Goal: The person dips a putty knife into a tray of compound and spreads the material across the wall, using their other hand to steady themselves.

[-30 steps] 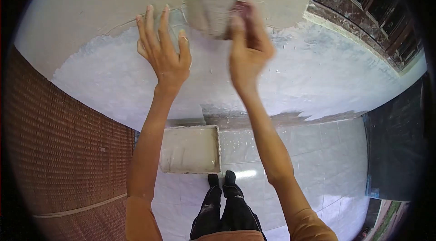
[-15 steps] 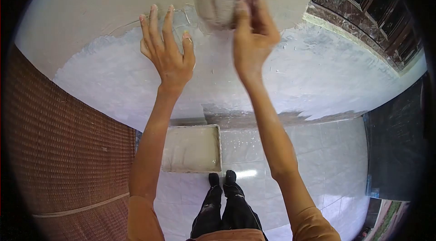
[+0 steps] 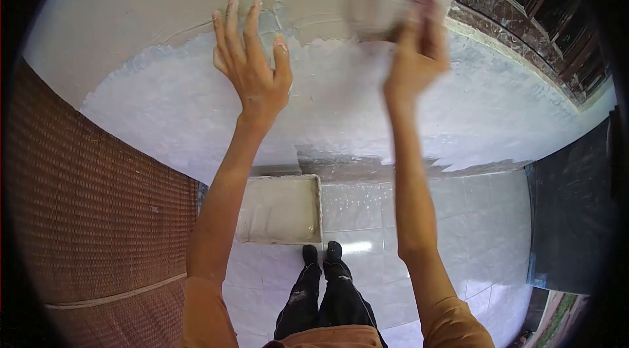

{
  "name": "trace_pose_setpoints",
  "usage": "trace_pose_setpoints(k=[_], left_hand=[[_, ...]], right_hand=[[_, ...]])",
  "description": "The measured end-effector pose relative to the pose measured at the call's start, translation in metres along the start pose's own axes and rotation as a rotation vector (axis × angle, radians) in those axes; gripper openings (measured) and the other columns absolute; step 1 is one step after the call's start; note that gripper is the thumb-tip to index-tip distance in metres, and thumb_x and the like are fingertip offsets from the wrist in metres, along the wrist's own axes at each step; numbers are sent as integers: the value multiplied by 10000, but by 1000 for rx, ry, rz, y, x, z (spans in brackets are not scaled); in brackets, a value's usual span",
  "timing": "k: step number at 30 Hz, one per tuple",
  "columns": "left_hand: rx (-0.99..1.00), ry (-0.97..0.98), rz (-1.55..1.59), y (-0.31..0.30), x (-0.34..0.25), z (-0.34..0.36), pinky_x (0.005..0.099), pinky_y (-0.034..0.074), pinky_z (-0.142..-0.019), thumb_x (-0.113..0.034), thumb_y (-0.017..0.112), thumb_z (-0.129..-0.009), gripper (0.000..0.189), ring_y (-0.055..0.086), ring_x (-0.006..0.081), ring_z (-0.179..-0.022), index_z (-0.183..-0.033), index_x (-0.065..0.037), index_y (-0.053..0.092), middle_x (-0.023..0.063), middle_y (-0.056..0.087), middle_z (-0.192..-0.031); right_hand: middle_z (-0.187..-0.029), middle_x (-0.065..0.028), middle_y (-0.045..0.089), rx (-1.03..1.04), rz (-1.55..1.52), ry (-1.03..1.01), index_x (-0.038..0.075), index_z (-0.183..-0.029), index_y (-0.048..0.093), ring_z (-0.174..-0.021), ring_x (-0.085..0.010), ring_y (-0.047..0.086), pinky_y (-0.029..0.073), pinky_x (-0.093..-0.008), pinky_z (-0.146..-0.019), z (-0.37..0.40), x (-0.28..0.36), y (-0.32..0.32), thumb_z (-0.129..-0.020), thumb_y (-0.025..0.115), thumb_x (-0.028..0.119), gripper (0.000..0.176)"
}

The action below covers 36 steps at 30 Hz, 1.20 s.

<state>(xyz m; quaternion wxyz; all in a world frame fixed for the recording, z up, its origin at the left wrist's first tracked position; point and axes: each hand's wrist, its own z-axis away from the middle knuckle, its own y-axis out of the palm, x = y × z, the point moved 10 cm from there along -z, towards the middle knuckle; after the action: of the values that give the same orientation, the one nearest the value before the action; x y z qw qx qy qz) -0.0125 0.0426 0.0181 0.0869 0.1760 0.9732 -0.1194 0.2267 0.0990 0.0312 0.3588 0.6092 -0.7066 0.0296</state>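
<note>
My right hand is closed around the dark handle of a broad-bladed putty knife, smeared by motion. Its pale, coated blade lies over the cream filler on the upper part of the wall. To the left, my left hand has its fingers spread near the wall, with white paste on the fingertips; whether they touch is hard to tell. Below the fingers runs the ragged border between cream filler and whiter wall.
A shallow tray of cream paste stands on the tiled floor by my feet, white drops beside it. A woven brown mat borders the left side. A paint-marked brown window frame is at upper right, a dark panel below it.
My right hand has swept the putty knife to the right across the wall. Spread as before, my left hand appears slightly further right and higher; the whole view has shifted a little.
</note>
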Motion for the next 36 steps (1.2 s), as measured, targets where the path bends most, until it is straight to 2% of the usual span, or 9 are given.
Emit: trace_pose_setpoints(k=[4,6,10,18,21,23,24,32,36], left_hand=[[16,36,-18,-4,0,0,543,133,-1078,-223,520,-876,560,187,413,-1390,-1405,-93,392,160,295,-1485],[7,25,-25,-3,2,1,542,130,-1079,-226,517,-878,563,186,412,-1391,-1409,-92,384,161,294,-1486],[-77,-53,-5,0,9,5,532,168,-1030,-237,504,-871,542,206,410,-1384,-1385,-87,420,174,328,-1467],[-50,-6,-17,-2,8,5,517,170,-1028,-243,493,-881,535,209,405,-1386,-1385,-80,417,181,330,-1465],[-21,-8,-15,2,5,7,530,149,-1051,-238,492,-893,530,195,404,-1392,-1391,-77,407,171,313,-1476],[-5,-19,-7,7,3,8,545,126,-1076,-233,493,-902,530,182,403,-1397,-1398,-74,394,159,296,-1488],[-12,-21,-3,7,3,9,548,127,-1075,-237,494,-902,531,184,404,-1396,-1398,-75,395,159,297,-1487],[1,16,27,1,-1,3,558,137,-1067,-235,505,-891,541,204,409,-1385,-1400,-89,396,157,292,-1487],[-23,2,32,-9,-5,3,517,199,-1018,-201,513,-860,538,227,404,-1370,-1375,-80,415,161,324,-1466]], right_hand=[[-1178,-132,598,-191,-112,31,-17,-1294,504,-951,-205,635,583,-321,-711,-20,19,-63,-932,547,38,368],[-1111,-89,652,-35,14,143,-9,-1305,518,-949,-146,632,534,-258,-674,1,9,-33,-933,551,50,378],[-1122,-108,663,170,-184,129,17,-1261,578,-951,-114,608,477,-222,-804,69,-5,43,-899,587,9,362],[-1199,-121,584,-263,-141,133,7,-1274,528,-960,-216,621,573,-328,-739,0,-8,-94,-929,574,66,353],[-1244,-133,578,-30,-56,223,-10,-1297,517,-1044,-193,600,549,-316,-798,32,-10,-31,-928,568,49,377],[-1202,-148,613,133,-74,49,-15,-1270,553,-1064,-165,591,482,-283,-906,59,-4,20,-899,604,13,376],[-1214,-150,607,180,-291,209,-20,-1281,540,-1065,-162,590,469,-279,-922,68,-8,39,-893,613,8,396],[-1234,-171,575,-225,-72,136,-21,-1311,488,-1047,-234,604,546,-338,-792,-29,-20,-119,-908,590,37,420],[-1217,-161,576,-209,-25,169,-28,-1329,447,-1035,-218,597,537,-343,-792,-22,12,-132,-914,580,26,440]])
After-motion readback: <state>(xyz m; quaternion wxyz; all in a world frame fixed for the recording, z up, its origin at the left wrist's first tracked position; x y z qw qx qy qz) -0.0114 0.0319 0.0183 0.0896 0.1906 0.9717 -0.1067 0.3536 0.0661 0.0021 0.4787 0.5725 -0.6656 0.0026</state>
